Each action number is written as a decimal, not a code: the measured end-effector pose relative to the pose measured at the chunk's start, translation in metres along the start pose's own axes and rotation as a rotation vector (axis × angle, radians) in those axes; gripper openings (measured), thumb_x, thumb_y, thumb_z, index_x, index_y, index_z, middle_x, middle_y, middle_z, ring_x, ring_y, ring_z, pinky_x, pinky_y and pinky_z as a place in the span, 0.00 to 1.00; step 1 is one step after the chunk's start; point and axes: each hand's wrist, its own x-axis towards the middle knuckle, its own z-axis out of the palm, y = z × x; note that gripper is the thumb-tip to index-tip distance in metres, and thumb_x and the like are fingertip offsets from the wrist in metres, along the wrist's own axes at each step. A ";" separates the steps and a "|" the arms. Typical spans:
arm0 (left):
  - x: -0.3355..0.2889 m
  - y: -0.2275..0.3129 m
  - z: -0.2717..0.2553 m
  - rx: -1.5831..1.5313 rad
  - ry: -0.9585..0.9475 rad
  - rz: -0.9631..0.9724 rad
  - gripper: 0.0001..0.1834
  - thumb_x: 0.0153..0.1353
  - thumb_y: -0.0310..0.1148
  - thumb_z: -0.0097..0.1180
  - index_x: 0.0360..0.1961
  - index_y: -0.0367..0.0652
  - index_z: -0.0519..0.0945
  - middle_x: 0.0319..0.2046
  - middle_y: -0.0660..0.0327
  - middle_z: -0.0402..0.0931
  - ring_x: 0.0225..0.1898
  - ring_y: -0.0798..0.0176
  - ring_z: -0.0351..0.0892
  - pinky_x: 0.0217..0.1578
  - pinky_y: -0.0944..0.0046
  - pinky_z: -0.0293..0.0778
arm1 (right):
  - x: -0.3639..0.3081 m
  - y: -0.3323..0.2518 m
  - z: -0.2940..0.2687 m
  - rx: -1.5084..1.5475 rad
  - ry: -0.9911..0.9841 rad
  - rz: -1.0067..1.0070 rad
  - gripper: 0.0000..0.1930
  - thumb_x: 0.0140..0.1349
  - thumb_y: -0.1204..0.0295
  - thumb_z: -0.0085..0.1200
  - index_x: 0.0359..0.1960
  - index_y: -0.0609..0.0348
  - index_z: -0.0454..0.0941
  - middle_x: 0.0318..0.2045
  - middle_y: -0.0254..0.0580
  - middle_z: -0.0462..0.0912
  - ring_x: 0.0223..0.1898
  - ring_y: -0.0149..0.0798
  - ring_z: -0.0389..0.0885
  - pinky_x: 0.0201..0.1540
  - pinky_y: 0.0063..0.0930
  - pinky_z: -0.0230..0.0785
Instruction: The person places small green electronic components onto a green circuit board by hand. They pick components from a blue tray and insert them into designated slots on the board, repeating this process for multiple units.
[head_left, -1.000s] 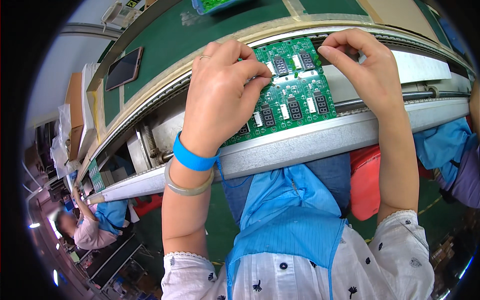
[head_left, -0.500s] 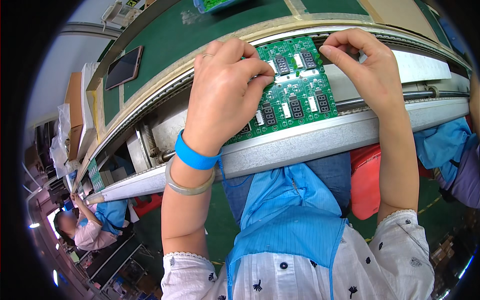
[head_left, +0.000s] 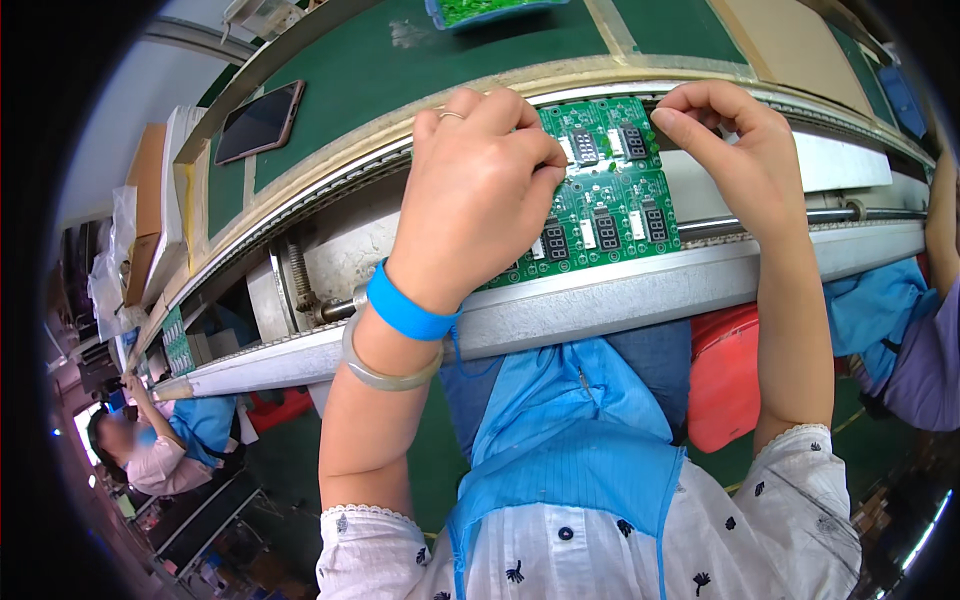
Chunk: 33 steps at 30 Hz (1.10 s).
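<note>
A green circuit board panel [head_left: 630, 190] lies across the rails, its sections carrying dark digit displays [head_left: 605, 230] and white connectors [head_left: 587, 234]. My left hand [head_left: 485, 190] covers the panel's left part, thumb and index finger pinched together at its upper middle; what they hold is hidden. My right hand [head_left: 745, 150] is at the upper right corner, fingers curled and thumb close to the index finger. Small green parts [head_left: 654, 140] show on the board just below that thumb; whether the fingers hold one is too small to tell. A blue wrist strap [head_left: 408, 308] circles my left wrist.
Beyond the rail, a blue bin [head_left: 500, 22] of small green parts stands on the green bench. A phone [head_left: 260, 122] lies at the far left. A metal rail [head_left: 610, 300] runs along the near side. Other people sit at left [head_left: 165, 450] and right [head_left: 910, 340].
The whole scene has shifted slightly down and right in the picture as my head moved. Both hands keep about the same places at the board, with their fingers still pinched.
</note>
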 end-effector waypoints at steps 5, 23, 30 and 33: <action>-0.001 -0.001 0.002 0.043 0.023 0.012 0.04 0.50 0.26 0.67 0.29 0.44 0.86 0.35 0.64 0.77 0.44 0.55 0.75 0.46 0.53 0.63 | 0.045 -0.025 0.000 -0.309 -0.048 -0.220 0.09 0.64 0.68 0.64 0.41 0.60 0.86 0.33 0.26 0.83 0.35 0.21 0.74 0.40 0.19 0.67; -0.003 -0.003 0.011 0.095 0.134 0.050 0.02 0.49 0.27 0.64 0.24 0.49 0.85 0.32 0.68 0.76 0.43 0.58 0.73 0.49 0.53 0.63 | 0.169 -0.049 0.087 -0.850 -0.171 -0.301 0.09 0.54 0.68 0.63 0.34 0.58 0.89 0.34 0.55 0.87 0.40 0.55 0.87 0.47 0.46 0.78; -0.005 -0.005 0.009 0.098 0.101 0.051 0.03 0.50 0.28 0.63 0.23 0.49 0.86 0.31 0.67 0.77 0.43 0.58 0.74 0.50 0.52 0.63 | 0.168 -0.045 0.088 -0.765 -0.131 -0.340 0.08 0.53 0.70 0.62 0.32 0.59 0.88 0.32 0.55 0.87 0.37 0.55 0.86 0.44 0.45 0.78; -0.006 -0.005 0.008 0.091 0.100 0.057 0.02 0.50 0.29 0.63 0.23 0.50 0.86 0.31 0.67 0.77 0.44 0.58 0.74 0.50 0.51 0.63 | 0.164 -0.045 0.084 -0.570 -0.063 -0.354 0.08 0.54 0.70 0.62 0.32 0.61 0.87 0.31 0.54 0.87 0.35 0.53 0.87 0.43 0.42 0.78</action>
